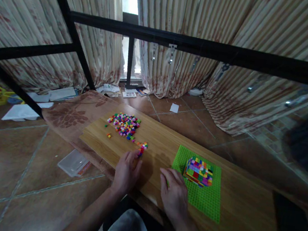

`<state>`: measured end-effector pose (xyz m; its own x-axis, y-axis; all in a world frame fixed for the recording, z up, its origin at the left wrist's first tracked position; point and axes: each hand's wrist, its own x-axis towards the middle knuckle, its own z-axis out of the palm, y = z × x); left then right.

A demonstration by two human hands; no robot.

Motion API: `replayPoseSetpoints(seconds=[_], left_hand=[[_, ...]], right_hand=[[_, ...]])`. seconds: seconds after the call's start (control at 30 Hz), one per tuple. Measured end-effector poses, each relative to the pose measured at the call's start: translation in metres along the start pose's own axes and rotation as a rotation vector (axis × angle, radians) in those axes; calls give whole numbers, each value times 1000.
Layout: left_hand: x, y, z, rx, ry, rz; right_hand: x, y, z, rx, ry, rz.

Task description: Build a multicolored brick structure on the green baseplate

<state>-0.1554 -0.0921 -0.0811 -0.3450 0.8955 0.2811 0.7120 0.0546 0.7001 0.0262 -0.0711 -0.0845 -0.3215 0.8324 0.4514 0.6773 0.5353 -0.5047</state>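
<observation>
My left hand (127, 170) is over the wooden table, its fingertips at a few small coloured bricks (141, 151); whether it grips one is too small to tell. Beyond it lies a loose pile of small multicoloured bricks (126, 125). My right hand (174, 190) rests near the left edge of a green baseplate (204, 202), fingers curled, and what they may hold is hidden. On the baseplate stands a block-shaped build of many coloured bricks (199, 171).
The wooden table (164, 140) runs from left to right. A dark flat object (290, 221) lies at its right end. A clear plastic box (74, 162) is on the floor at the left. A black metal frame (196, 43) crosses before curtains.
</observation>
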Motion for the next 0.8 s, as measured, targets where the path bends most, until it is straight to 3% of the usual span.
replayPoseSetpoints(seconds=[0.17, 0.4, 0.6, 0.8], left_hand=[[16, -17, 4, 186, 19, 84], [40, -21, 13, 260, -88, 218], [50, -22, 17, 243, -132, 216], [49, -27, 18, 218, -81, 256]], right_hand=[[48, -1, 36, 21, -85, 4], [97, 3, 68, -37, -223, -81], [107, 6, 75, -72, -356, -155], [96, 12, 66, -48, -352, -48]])
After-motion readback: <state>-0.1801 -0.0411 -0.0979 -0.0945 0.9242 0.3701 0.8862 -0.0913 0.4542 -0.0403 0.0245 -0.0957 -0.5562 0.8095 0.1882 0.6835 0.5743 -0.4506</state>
